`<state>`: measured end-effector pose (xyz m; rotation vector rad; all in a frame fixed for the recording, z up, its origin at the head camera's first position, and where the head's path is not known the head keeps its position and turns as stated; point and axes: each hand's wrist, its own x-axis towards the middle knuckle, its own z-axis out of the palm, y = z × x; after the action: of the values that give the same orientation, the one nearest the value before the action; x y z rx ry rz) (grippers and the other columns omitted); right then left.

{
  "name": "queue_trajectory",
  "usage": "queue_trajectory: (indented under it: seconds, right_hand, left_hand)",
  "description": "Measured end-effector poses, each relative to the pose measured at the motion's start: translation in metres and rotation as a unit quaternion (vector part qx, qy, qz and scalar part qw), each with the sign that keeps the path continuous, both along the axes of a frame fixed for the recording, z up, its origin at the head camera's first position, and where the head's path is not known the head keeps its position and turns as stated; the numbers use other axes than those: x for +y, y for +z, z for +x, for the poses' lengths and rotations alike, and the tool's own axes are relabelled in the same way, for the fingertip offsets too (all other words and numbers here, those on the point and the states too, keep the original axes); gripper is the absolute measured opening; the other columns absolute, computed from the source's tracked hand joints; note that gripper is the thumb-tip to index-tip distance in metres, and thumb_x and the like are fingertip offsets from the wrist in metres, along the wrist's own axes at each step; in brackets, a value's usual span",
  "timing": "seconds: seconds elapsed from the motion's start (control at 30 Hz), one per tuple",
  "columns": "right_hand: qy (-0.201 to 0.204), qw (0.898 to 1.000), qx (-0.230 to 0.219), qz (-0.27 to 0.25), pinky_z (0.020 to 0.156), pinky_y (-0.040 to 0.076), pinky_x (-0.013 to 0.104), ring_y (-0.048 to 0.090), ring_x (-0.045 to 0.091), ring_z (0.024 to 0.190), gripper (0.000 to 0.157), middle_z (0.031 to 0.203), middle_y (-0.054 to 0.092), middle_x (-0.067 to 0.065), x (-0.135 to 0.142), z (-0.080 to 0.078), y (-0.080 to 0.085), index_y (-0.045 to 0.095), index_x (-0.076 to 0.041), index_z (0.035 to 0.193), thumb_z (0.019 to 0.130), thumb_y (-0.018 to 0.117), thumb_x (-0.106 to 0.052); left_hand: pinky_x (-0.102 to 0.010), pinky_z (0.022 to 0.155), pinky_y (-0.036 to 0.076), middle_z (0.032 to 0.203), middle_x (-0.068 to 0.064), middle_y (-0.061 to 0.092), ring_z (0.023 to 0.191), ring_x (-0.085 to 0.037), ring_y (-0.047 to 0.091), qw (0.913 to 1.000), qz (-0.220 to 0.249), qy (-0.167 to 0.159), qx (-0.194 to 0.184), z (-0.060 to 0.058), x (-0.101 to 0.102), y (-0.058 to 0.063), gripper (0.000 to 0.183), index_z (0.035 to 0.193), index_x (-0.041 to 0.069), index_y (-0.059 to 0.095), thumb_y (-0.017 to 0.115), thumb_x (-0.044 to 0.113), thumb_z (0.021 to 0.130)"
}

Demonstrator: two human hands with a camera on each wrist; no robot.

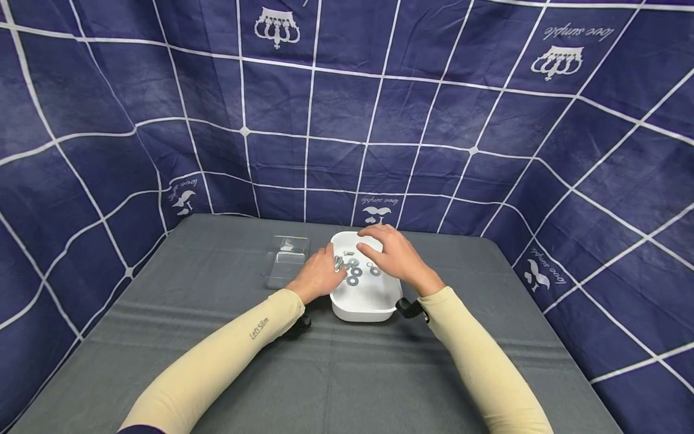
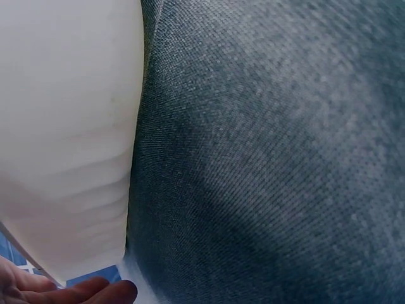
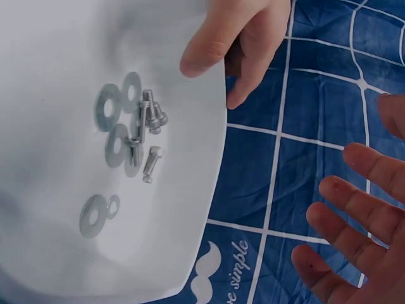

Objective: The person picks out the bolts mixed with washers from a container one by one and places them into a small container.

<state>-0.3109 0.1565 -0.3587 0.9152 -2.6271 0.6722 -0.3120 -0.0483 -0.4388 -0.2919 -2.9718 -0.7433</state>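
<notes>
The left hand (image 1: 320,274) grips the white bin (image 1: 365,299) by its left rim, thumb inside, fingers outside; the right hand (image 1: 402,260), fingers spread, holds nothing above its right side; washers (image 3: 110,151) and bolts (image 3: 143,120) lie inside it; a clear container (image 1: 287,263) stands left of it.

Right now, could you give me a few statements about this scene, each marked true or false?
1. The left hand holds the rim of the white tub. True.
2. The right hand pinches a bolt. False: the right hand holds nothing; its fingers are spread.
3. Washers and bolts lie inside the white tub. True.
4. The clear case is to the right of the white tub. False: the clear case is to its left.
</notes>
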Motion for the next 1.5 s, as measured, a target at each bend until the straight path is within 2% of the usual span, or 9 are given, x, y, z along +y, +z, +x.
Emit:
queue_trajectory:
  seconds: [0.17,0.4,0.57,0.73,0.87,1.07,1.23,1.37,1.5]
  right_hand:
    - [0.014,1.0,-0.001,-0.024,0.109,0.043,0.043,0.056,0.023,0.128,0.037,0.128,0.067,0.003,-0.003,-0.006,0.003,0.069,-0.015,0.125,0.099,0.06,-0.04]
    - [0.012,0.996,-0.029,-0.089,0.082,0.054,0.039,0.066,0.023,0.11,0.031,0.119,0.071,0.005,-0.006,-0.02,0.005,0.071,-0.012,0.122,0.098,0.064,-0.031]
    - [-0.009,0.986,-0.095,-0.133,0.089,0.053,0.04,0.065,0.022,0.105,0.031,0.115,0.072,0.003,-0.006,-0.028,0.006,0.071,-0.016,0.124,0.1,0.063,-0.032]
    - [-0.006,0.976,-0.133,-0.171,0.098,0.05,0.043,0.065,0.024,0.112,0.035,0.122,0.071,0.006,-0.01,-0.038,0.004,0.069,-0.013,0.128,0.101,0.061,-0.033]
    - [-0.004,0.962,-0.173,-0.213,0.089,0.054,0.041,0.066,0.024,0.109,0.037,0.122,0.07,0.008,-0.016,-0.045,-0.003,0.068,-0.009,0.128,0.101,0.06,-0.033]
    - [-0.026,0.929,-0.24,-0.281,0.079,0.053,0.031,0.063,0.025,0.102,0.038,0.117,0.07,0.015,-0.024,-0.059,-0.02,0.069,-0.01,0.127,0.101,0.06,-0.036]
    - [-0.055,0.906,-0.276,-0.317,0.083,0.055,0.04,0.063,0.038,0.109,0.038,0.115,0.071,0.015,-0.028,-0.067,-0.036,0.07,-0.009,0.124,0.098,0.064,-0.036]
    - [-0.074,0.894,-0.286,-0.337,0.09,0.052,0.053,0.063,0.037,0.105,0.035,0.107,0.07,0.01,-0.03,-0.07,-0.045,0.071,-0.009,0.122,0.096,0.067,-0.032]
    - [-0.091,0.888,-0.286,-0.349,0.08,0.054,0.042,0.063,0.025,0.091,0.036,0.099,0.069,0.004,-0.034,-0.074,-0.052,0.071,-0.005,0.122,0.095,0.069,-0.029]
  left_hand:
    - [-0.05,0.103,0.047,0.132,-0.03,0.055,0.12,-0.043,0.058,1.0,-0.005,0.002,0.005,0.0,0.001,0.001,0.08,0.151,-0.009,0.03,0.064,0.036,0.094]
    - [-0.051,0.103,0.047,0.132,-0.029,0.055,0.121,-0.043,0.058,1.0,0.0,0.007,0.003,0.001,0.001,0.003,0.079,0.151,-0.008,0.03,0.062,0.038,0.095]
    - [-0.05,0.101,0.049,0.128,-0.029,0.057,0.118,-0.042,0.06,0.9999,-0.002,0.005,0.01,0.001,0.003,0.0,0.077,0.149,-0.008,0.032,0.063,0.036,0.094]
    - [-0.051,0.099,0.049,0.125,-0.028,0.057,0.116,-0.043,0.06,0.9997,-0.012,0.005,0.02,-0.001,0.004,-0.003,0.074,0.146,-0.007,0.033,0.063,0.034,0.093]
    - [-0.051,0.1,0.049,0.126,-0.028,0.057,0.117,-0.043,0.059,0.9996,-0.02,0.006,0.016,0.0,0.003,-0.004,0.075,0.148,-0.007,0.031,0.062,0.036,0.094]
    - [-0.051,0.099,0.049,0.125,-0.029,0.057,0.116,-0.043,0.059,0.9997,-0.019,0.003,0.012,0.001,0.003,-0.001,0.076,0.147,-0.008,0.031,0.061,0.036,0.093]
    - [-0.05,0.099,0.049,0.123,-0.029,0.057,0.114,-0.043,0.06,0.9997,-0.019,0.001,0.014,0.001,0.005,0.0,0.075,0.146,-0.01,0.031,0.061,0.034,0.092]
    - [-0.05,0.1,0.048,0.124,-0.03,0.056,0.115,-0.044,0.059,0.9997,-0.021,-0.002,0.013,0.001,0.005,0.0,0.077,0.147,-0.01,0.03,0.061,0.034,0.092]
    - [-0.05,0.098,0.049,0.121,-0.029,0.058,0.113,-0.043,0.061,0.9998,-0.019,-0.002,0.01,0.002,0.003,0.001,0.074,0.145,-0.009,0.031,0.061,0.034,0.092]
